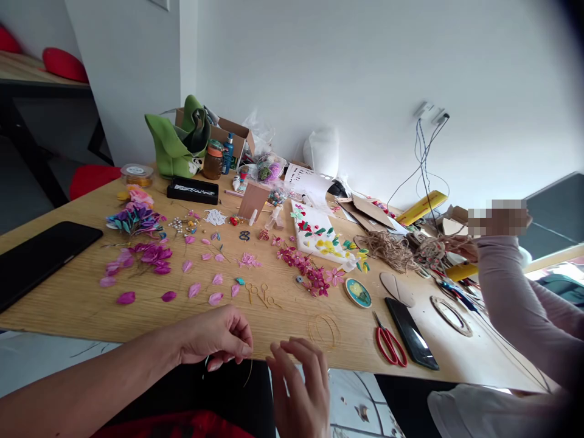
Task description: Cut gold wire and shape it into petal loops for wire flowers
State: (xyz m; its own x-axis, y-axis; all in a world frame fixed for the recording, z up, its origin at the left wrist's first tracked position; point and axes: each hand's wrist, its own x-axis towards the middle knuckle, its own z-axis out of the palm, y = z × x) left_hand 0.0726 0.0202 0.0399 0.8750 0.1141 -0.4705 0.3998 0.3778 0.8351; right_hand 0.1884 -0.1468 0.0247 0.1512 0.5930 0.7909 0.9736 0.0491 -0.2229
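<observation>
My left hand (214, 337) is closed at the table's front edge, thumb and fingertips pinching a thin golden wire (249, 372) that hangs down in a curve. To its right, my right hand (301, 386) has its fingers loosely bent and apart, with nothing visible in them. Just beyond the hands lie a loose coil of golden wire (325, 331) and several gold hairpin-like pieces (262, 294). Loose pink petals (216, 298) are scattered past my left hand. Red-handled scissors (390, 345) rest on the table to the right.
A co-worker's sleeve (511, 292) reaches in at the right over tangled twine (387, 249). Black phones (48, 252) lie at both sides. Magenta flower sprays (305, 267), a round green ornament (358, 292), a black tray (192, 190) and a green bag (171, 152) stand farther back.
</observation>
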